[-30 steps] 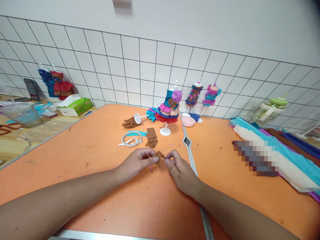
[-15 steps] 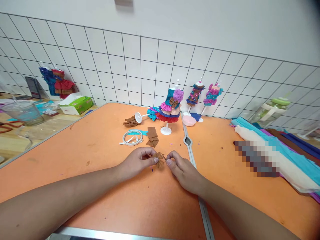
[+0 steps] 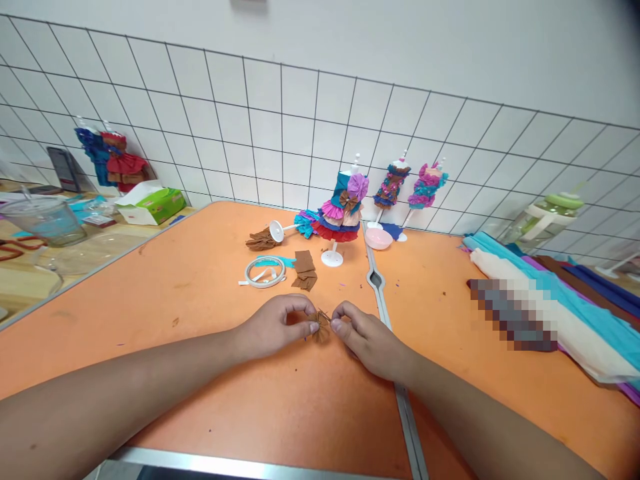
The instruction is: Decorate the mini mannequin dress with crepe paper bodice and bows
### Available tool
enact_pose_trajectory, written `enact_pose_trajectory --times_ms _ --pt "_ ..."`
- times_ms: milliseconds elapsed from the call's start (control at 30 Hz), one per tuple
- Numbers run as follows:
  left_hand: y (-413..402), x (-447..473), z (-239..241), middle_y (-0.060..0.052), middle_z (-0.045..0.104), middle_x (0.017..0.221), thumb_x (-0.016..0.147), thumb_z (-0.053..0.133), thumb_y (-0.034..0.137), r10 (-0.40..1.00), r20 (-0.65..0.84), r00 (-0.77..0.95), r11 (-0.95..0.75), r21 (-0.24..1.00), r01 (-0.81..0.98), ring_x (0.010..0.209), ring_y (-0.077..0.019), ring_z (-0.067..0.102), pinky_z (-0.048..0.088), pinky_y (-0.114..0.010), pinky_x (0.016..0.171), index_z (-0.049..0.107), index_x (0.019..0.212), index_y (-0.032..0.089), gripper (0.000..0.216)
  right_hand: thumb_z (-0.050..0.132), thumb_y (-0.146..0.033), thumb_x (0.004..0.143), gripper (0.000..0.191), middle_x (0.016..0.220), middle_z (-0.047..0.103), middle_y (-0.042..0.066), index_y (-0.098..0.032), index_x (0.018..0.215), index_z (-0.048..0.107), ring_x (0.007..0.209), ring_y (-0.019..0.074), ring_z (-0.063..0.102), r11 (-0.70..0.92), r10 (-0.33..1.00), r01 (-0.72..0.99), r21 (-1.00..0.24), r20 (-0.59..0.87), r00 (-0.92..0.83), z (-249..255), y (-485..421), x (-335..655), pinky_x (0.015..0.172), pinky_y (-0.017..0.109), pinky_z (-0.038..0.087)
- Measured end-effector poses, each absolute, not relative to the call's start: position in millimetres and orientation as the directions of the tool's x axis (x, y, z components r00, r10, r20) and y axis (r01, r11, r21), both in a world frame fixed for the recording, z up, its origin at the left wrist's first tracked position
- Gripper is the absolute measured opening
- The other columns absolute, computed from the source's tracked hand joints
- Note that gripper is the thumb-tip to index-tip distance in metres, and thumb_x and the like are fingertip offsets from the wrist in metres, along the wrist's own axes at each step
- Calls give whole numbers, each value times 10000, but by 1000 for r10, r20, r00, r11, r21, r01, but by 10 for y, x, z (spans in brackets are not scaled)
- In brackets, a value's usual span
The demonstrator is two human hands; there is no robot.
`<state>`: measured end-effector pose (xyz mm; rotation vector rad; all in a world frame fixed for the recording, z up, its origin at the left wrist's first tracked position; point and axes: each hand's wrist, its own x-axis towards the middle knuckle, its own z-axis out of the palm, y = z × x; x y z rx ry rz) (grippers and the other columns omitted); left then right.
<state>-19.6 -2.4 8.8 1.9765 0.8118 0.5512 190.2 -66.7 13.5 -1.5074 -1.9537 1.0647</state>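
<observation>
Between thumb and fingers, my left hand pinches a small fan of pleated brown crepe paper. The fingers of my right hand are closed on the fan's upper right edge, where a thin folded brown strip shows. Just beyond my hands lie flat brown paper pieces and a roll of white tape with a loose end. Farther back stands a mini dress form in layered paper, with a brown bow at its waist.
A second dress form lies on its side by crumpled brown paper. A pink bowl sits at the back. Crepe paper rolls lie on the right. A metal seam crosses the orange table. A tissue pack stands left.
Both hands stay nearly in place at the brown paper fan. Its pleats look slightly shifted, and the camera view has tilted a little.
</observation>
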Motion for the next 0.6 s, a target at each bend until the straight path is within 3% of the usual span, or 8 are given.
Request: enact_pose_trajectory --times_ms 200,600 --pt "-36 -188 100 -40 614 799 808 603 362 725 56 686 -399 847 352 784 -178 574 463 -294 732 602 755 153 216 379 -534 943 296 551 393 -87 -250 935 463 533 115 399 131 948 653 -746 -98 -303 139 -662 1917 512 234 258" --pt "-19 -215 67 -34 626 805 786 634 342 708 47 705 -397 852 343 771 -166 569 456 -274 717 613 776 156 187 381 -506 948 286 682 502 -51 -242 924 488 641 126 460 158 924 679 -717 -135 -358 188 -641 1987 590 247 321"
